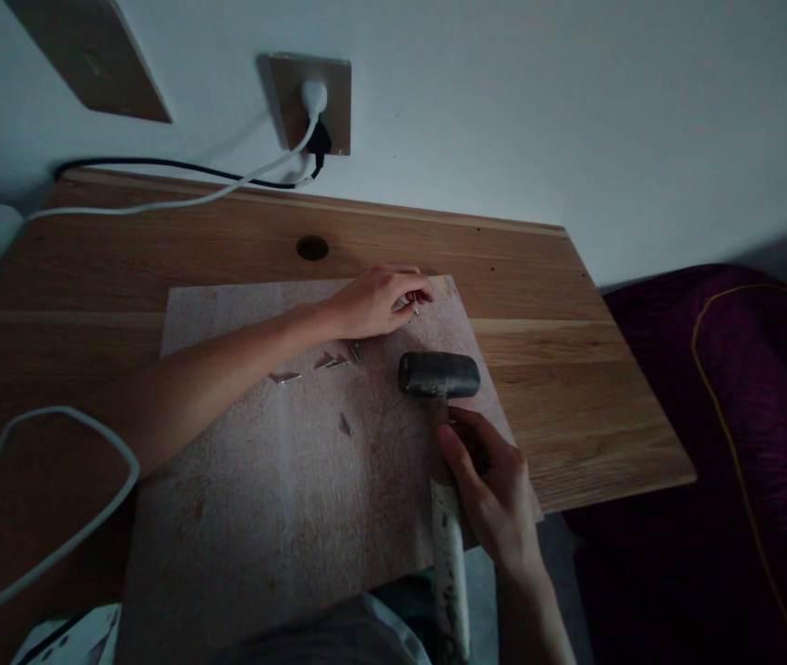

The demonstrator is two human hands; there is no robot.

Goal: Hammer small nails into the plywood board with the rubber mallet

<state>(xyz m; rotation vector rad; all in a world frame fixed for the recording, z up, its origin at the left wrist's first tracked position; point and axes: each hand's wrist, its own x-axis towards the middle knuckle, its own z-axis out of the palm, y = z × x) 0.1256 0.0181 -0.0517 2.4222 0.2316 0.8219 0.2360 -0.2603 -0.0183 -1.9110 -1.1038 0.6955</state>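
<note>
My left hand reaches across the worn, pale board to its far right part. Its thumb and fingertips are closed on a small silver nail, which is partly hidden by the fingers. My right hand grips the upper handle of a rubber mallet, near the black head. The mallet's head is over the board, a little nearer to me than my left hand, and its pale, stained handle points toward me. Several loose silver nails lie on the board below my left forearm, and a single one lies closer to me.
Beneath the board is a wooden desk with a round cable hole. Cords run from a wall socket along its back edge. A white cable loops across the left foreground. Purple fabric is at the right.
</note>
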